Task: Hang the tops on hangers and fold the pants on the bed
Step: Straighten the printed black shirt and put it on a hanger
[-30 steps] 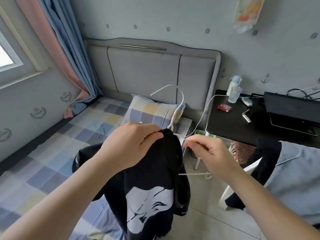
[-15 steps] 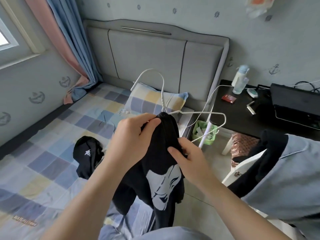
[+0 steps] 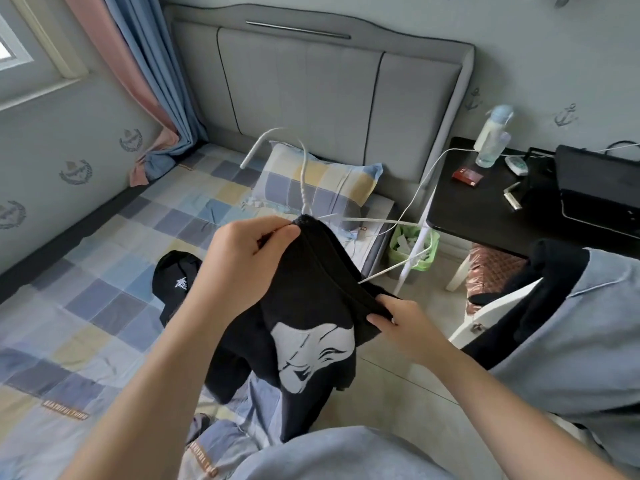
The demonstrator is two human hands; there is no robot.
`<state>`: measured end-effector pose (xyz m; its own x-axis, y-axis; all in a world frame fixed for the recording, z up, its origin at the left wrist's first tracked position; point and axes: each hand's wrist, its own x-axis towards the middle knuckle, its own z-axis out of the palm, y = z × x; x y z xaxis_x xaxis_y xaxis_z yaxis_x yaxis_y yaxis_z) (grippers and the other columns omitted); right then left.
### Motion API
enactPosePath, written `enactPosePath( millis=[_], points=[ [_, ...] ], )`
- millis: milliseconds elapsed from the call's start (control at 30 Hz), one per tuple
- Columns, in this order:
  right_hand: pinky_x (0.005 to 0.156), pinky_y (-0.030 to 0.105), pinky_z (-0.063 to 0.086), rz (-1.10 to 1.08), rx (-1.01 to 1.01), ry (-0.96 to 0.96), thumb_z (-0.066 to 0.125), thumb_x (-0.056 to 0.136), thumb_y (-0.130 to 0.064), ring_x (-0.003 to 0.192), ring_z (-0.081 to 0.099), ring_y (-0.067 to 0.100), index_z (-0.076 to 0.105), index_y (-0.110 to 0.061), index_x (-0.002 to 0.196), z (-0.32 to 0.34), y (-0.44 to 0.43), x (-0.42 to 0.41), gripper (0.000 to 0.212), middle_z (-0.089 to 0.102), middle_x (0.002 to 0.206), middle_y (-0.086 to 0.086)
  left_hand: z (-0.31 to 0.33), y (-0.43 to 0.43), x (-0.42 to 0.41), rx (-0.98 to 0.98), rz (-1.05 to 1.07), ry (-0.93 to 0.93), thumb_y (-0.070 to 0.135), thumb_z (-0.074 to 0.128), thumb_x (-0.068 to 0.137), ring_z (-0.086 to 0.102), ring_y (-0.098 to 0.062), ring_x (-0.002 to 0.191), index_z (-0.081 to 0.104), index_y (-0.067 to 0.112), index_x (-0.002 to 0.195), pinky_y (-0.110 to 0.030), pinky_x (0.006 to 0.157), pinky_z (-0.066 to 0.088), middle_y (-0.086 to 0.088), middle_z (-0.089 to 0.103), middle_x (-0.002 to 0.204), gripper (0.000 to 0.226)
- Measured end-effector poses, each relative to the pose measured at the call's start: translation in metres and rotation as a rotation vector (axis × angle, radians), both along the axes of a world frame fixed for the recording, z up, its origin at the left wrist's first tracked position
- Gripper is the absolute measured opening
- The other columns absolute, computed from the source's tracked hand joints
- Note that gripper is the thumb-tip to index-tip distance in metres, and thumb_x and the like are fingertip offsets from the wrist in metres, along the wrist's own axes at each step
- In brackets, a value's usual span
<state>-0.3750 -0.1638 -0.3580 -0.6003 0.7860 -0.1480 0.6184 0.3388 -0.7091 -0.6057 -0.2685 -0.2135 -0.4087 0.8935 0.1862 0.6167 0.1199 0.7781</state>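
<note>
right hand (image 3: 401, 323) off hanger (image 3: 377, 221), top (image 3: 311, 292) between fingers (image 3: 379, 322)

The black cloth top with a white printed face (image 3: 304, 296) is looking matt; the thin white hanger (image 3: 303, 188) is showing a smooth coating.

We see a grey padded headboard (image 3: 311, 91) against the wall, and a checked pillow (image 3: 322, 181) leaning at its foot. A pink curtain (image 3: 114, 60) and a blue curtain (image 3: 156, 74) hang beside the window (image 3: 14, 53). A black cap (image 3: 175, 282) with a white logo lies well in front of the pillow. To the right we find a black surface (image 3: 485, 209) carrying a clear bottle (image 3: 493, 136), a red box (image 3: 467, 175) and a dark laptop (image 3: 599, 192). A green bin (image 3: 412, 247) stands on the floor beside it, with a white cable (image 3: 426, 181) arcing above.
</note>
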Motion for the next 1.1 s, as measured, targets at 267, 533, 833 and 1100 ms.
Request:
enactPosePath(
  millis=[267, 533, 833, 1100],
  points=[
    [0.092, 0.018, 0.027, 0.128, 0.302, -0.144, 0.053, 0.099, -0.033, 0.089, 0.058, 0.012, 0.071, -0.015, 0.097, 0.002, 0.018, 0.025, 0.025, 0.067, 0.087, -0.006, -0.006, -0.028, -0.025, -0.139, -0.009, -0.055, 0.038, 0.061, 0.095, 0.069, -0.03, 0.075, 0.071, 0.052, 0.079, -0.046, 0.075, 0.059, 0.008, 0.074, 0.08, 0.024],
    [0.084, 0.034, 0.044, 0.089, 0.254, 0.024, 0.063, 0.096, -0.017, 0.09, 0.059, 0.017, 0.073, -0.012, 0.09, 0.029, 0.03, 0.039, 0.013, 0.066, 0.086, -0.003, -0.038, -0.04, -0.036, -0.285, -0.075, 0.103, 0.034, 0.061, 0.095, 0.065, 0.001, 0.074, 0.076, 0.034, 0.109, -0.013, 0.063, 0.05, 0.022, 0.072, 0.084, 0.02],
    [0.071, 0.024, 0.047, 0.161, 0.094, 0.284, 0.048, 0.1, -0.037, 0.073, 0.059, 0.013, 0.064, -0.019, 0.092, 0.098, -0.03, -0.028, 0.025, 0.063, 0.079, 0.0, -0.051, -0.021, 0.018, -0.146, -0.268, 0.188, 0.035, 0.058, 0.099, 0.064, -0.013, 0.068, 0.077, 0.026, 0.097, -0.039, 0.068, 0.053, 0.006, 0.073, 0.077, 0.021],
    [0.057, 0.018, 0.034, 0.123, 0.059, 0.282, 0.036, 0.096, -0.051, 0.054, 0.038, 0.004, 0.057, -0.008, 0.095, 0.105, -0.019, -0.011, 0.048, 0.039, 0.056, -0.012, -0.046, -0.025, -0.004, -0.094, -0.214, 0.046, 0.03, 0.067, 0.092, 0.059, 0.02, 0.091, 0.074, 0.039, 0.105, -0.001, 0.079, 0.044, 0.039, 0.065, 0.09, 0.017]
  ],
)
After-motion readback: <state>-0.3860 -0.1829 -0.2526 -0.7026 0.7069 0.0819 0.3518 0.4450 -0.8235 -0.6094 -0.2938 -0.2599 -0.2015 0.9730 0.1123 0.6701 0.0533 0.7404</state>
